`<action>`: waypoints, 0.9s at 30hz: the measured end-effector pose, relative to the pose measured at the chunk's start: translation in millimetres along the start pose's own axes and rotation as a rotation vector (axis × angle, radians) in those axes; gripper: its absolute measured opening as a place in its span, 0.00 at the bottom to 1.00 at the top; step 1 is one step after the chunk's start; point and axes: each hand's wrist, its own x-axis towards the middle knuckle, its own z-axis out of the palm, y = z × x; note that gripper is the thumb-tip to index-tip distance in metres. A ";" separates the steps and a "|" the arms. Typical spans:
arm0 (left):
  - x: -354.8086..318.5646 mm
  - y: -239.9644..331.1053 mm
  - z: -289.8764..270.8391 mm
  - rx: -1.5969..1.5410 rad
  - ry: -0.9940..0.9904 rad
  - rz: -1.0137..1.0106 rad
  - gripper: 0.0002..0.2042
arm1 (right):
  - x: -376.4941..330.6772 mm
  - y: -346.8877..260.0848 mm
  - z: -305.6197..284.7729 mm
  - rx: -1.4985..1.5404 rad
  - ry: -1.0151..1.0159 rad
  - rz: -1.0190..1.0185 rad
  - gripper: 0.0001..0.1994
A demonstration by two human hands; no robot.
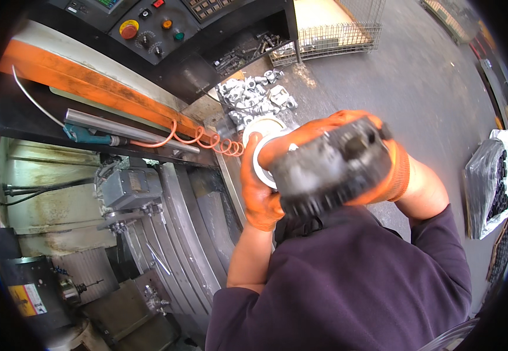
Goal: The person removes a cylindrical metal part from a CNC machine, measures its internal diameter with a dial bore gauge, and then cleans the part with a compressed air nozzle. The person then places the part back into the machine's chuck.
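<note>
The glossy white ring [257, 161] sat between both hands, its left edge clamped in the orange-gloved left hand's [261, 198] fingers. A dark, grimy, ridged block [330, 172] partly hid the orange-gloved right hand [324, 126], whose fingers' state could not be told.

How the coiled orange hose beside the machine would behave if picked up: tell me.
The coiled orange hose is probably flexible and springy, since its loops suggest it would stretch and recoil. It looks thin, so it is likely light for its length. Lifting it might tug the teal air gun, which seems joined to one end.
</note>
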 end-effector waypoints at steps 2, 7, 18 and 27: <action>4.0 13.2 -4.4 -0.245 0.001 -0.296 0.47 | -4.0 8.9 4.8 -0.084 -0.042 0.020 0.12; 21.5 29.7 22.1 -0.164 0.144 -0.241 0.44 | 7.8 24.9 5.5 -0.123 -0.142 0.224 0.13; 16.7 28.2 26.6 -0.132 0.120 -0.280 0.49 | 5.0 28.3 5.7 0.007 -0.072 0.500 0.14; 10.0 23.8 31.8 -0.201 0.153 -0.261 0.44 | 8.3 20.5 0.1 0.097 -0.040 0.612 0.13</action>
